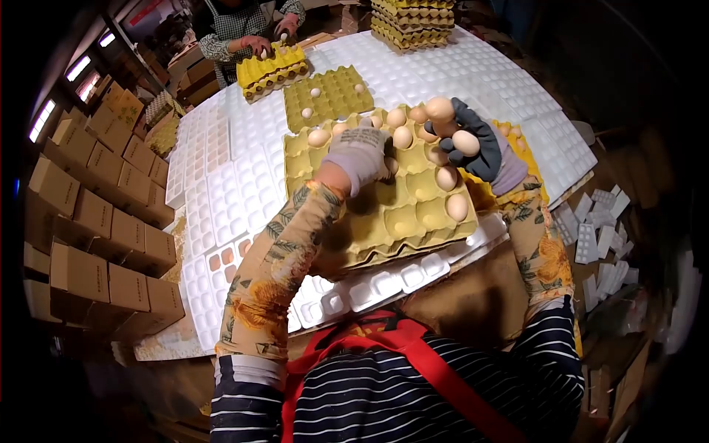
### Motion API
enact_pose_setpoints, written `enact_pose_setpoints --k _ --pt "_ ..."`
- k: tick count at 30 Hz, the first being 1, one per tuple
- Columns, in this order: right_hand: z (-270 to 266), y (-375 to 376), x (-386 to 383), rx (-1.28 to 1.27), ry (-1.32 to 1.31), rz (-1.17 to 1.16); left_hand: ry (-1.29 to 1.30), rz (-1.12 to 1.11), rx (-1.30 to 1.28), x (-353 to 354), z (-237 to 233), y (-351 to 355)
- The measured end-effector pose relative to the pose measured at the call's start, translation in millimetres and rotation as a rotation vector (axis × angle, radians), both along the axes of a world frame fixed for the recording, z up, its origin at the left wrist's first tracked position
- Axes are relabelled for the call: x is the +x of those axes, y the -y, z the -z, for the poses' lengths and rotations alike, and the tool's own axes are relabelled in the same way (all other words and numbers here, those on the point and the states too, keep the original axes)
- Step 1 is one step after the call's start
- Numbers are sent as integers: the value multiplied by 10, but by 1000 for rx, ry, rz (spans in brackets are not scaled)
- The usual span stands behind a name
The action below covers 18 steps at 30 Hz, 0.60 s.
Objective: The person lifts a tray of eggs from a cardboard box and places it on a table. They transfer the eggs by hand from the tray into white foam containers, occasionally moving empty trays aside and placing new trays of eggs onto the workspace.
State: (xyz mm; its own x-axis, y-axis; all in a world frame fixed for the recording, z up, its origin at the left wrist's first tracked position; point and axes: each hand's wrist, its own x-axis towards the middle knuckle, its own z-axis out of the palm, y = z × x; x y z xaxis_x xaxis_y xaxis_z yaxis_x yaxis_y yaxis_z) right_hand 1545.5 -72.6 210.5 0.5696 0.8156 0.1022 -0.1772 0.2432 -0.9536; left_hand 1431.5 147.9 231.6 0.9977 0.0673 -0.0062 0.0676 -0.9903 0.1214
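My left hand point(358, 153), in a pale glove, reaches palm down over a yellowish pulp egg tray point(369, 214). Its fingers curl downward and are partly hidden, with an egg point(391, 167) showing at their right side. In a dark grey glove, my right hand point(481, 144) is closed around several eggs, among them one pale brown egg point(465, 143) and another egg point(441, 110) by the fingertips. Eggs sit along the far and right sides of the tray, such as an egg point(457, 207) near its front right corner. Many cups nearer me hold no egg.
White moulded trays point(458, 81) cover the table. Beyond lies another pulp tray point(336, 96) with a few eggs. A co-worker's hands point(258, 46) handle eggs at a yellow tray stack point(273, 74). Tall stacked trays point(412, 26) stand behind; cardboard boxes point(92, 214) line the left.
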Motion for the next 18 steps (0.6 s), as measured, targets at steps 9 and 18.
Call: enact_pose_setpoints --k 9,18 --pt "254 -274 -2026 210 -170 -370 310 -81 -1151 -2011 -314 -1257" --pt "1449 -2497 -4120 -330 728 -290 271 -788 -1033 -5737 2018 -2100"
